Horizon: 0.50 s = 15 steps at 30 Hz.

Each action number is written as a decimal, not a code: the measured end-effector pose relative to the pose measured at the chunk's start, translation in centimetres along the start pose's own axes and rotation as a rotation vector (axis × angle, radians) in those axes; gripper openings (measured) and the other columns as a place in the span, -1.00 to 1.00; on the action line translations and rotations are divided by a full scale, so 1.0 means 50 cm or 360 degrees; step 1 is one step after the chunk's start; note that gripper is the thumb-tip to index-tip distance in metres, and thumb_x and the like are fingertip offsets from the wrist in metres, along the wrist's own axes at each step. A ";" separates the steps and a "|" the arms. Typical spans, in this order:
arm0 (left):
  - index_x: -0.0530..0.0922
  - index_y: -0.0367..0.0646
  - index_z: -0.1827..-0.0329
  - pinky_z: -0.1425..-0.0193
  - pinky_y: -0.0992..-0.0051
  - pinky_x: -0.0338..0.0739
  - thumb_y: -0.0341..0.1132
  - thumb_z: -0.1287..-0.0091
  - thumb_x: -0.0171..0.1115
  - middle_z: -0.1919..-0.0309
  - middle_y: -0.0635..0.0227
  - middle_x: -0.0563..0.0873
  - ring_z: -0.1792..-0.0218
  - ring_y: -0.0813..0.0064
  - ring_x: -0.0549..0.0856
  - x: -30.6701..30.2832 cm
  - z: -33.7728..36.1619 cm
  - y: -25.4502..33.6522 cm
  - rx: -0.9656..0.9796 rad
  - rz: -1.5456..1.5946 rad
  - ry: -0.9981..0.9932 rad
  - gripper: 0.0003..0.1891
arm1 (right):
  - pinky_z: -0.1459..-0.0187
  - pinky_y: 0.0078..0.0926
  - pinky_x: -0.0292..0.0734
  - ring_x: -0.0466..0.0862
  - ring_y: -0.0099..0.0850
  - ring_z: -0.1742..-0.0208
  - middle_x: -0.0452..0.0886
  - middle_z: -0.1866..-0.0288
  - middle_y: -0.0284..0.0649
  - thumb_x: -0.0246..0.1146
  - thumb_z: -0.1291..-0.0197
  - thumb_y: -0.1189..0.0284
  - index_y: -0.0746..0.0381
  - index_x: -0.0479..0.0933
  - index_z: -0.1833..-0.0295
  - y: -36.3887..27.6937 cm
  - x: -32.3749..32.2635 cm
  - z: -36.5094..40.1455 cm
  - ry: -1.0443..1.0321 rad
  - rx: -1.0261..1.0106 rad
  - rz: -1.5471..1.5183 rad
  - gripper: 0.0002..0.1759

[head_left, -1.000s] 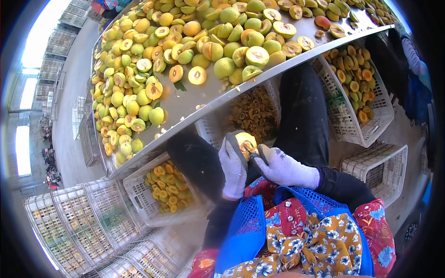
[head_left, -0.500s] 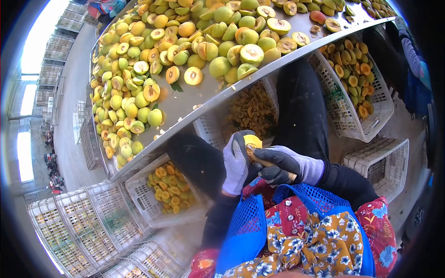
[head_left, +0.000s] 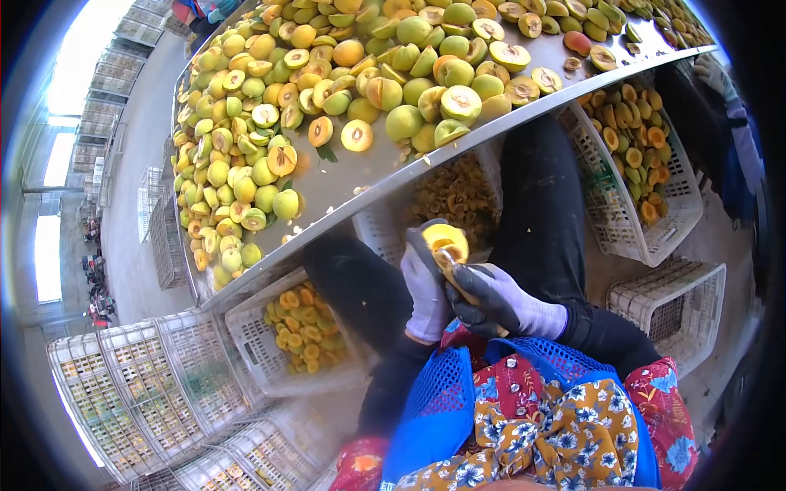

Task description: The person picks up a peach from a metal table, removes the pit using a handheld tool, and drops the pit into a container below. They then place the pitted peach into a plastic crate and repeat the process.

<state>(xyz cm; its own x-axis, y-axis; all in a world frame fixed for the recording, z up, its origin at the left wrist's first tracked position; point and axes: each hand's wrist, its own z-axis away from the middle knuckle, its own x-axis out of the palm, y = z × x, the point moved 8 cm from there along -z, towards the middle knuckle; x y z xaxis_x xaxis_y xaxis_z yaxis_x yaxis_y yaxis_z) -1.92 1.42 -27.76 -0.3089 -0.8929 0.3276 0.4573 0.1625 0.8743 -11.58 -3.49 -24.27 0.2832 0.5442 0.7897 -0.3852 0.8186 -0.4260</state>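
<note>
My gloved left hand (head_left: 427, 290) is closed around a peach half (head_left: 446, 238), its yellow cut face turned up. In my gloved right hand (head_left: 499, 301) is a pitting knife (head_left: 463, 278) with a wooden handle, mostly covered by my fingers. The small metal tip of the knife meets the lower edge of the cut face. Both hands are close together above my lap, below the edge of the metal table (head_left: 352, 176). Many whole and halved green-yellow peaches (head_left: 246, 164) are heaped on that table.
Under the table edge stands a crate (head_left: 379, 233) of brownish scraps. Crates of peach halves stand at left (head_left: 246, 340) and right (head_left: 602, 196). Another crate (head_left: 679, 323) lies at lower right, and stacked crates (head_left: 143, 385) fill the lower left. A co-worker's gloved hand (head_left: 715, 78) shows at upper right.
The peach half has tilted, so more of its hollowed cut face shows. My right hand has shifted slightly down and turned with the knife. The whole view has moved a little.
</note>
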 end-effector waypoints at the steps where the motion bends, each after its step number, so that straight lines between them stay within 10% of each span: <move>1: 0.58 -0.25 -0.04 0.07 0.43 0.61 -0.06 -0.59 -0.03 0.21 0.23 0.71 0.19 0.41 0.72 -0.010 -0.001 0.037 0.0510 -0.0764 -0.0099 -0.60 | 0.66 -0.68 0.21 0.36 -0.64 0.69 0.42 0.59 -0.41 0.08 -0.50 0.02 0.17 0.47 0.18 -0.009 0.004 0.001 0.0004 -0.0126 0.0145 -0.59; 2: 0.58 -0.26 -0.02 0.07 0.38 0.60 -0.18 -0.57 0.02 0.20 0.16 0.71 0.18 0.37 0.72 -0.018 0.015 0.076 0.1068 -0.1494 0.0056 -0.69 | 0.65 -0.68 0.20 0.36 -0.65 0.68 0.42 0.59 -0.42 0.09 -0.50 0.03 0.17 0.47 0.17 -0.027 0.011 0.001 0.0008 -0.0252 0.0294 -0.60; 4: 0.57 -0.26 -0.05 0.04 0.32 0.60 -0.22 -0.50 0.11 0.16 0.06 0.72 0.13 0.22 0.73 -0.152 0.001 0.042 0.0333 -0.0477 0.0588 -0.72 | 0.64 -0.68 0.19 0.35 -0.66 0.68 0.41 0.58 -0.43 0.05 -0.52 0.04 0.17 0.47 0.18 -0.052 0.022 0.006 -0.0012 -0.0131 0.0256 -0.59; 6: 0.56 -0.26 -0.09 -0.02 0.27 0.59 -0.20 -0.48 0.13 0.11 0.01 0.72 0.08 0.08 0.72 -0.245 0.022 0.114 0.0399 -0.0751 0.0706 -0.69 | 0.65 -0.68 0.19 0.35 -0.67 0.68 0.40 0.59 -0.44 0.03 -0.54 0.05 0.18 0.47 0.17 -0.061 0.014 0.004 -0.0009 -0.0022 0.0262 -0.59; 11: 0.47 -0.33 -0.23 -0.20 0.09 0.50 -0.07 -0.49 0.13 -0.22 -0.23 0.52 -0.19 -0.11 0.57 -0.287 0.068 0.315 0.0297 -0.3429 0.1369 -0.52 | 0.62 -0.68 0.24 0.36 -0.66 0.70 0.40 0.61 -0.43 0.06 -0.52 0.05 0.21 0.52 0.18 -0.036 -0.052 -0.042 0.0029 0.0079 -0.0032 -0.57; 15: 0.51 -0.33 -0.21 -0.16 0.14 0.51 -0.10 -0.44 0.19 -0.07 -0.11 0.61 -0.11 -0.08 0.60 -0.129 -0.113 0.389 0.0901 -0.2584 0.0700 -0.53 | 0.61 -0.67 0.24 0.38 -0.64 0.69 0.41 0.62 -0.43 0.05 -0.52 0.03 0.21 0.52 0.21 -0.059 -0.023 -0.038 0.0116 0.0121 0.0205 -0.54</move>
<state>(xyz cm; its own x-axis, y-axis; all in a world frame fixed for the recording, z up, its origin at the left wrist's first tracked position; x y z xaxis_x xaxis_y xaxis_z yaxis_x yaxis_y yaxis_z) 13.68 7.94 -14.88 0.1537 -0.3078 -0.9389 -0.3982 -0.8890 0.2263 -9.08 -6.18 -24.78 0.2889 0.6576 0.6957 -0.4871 0.7266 -0.4845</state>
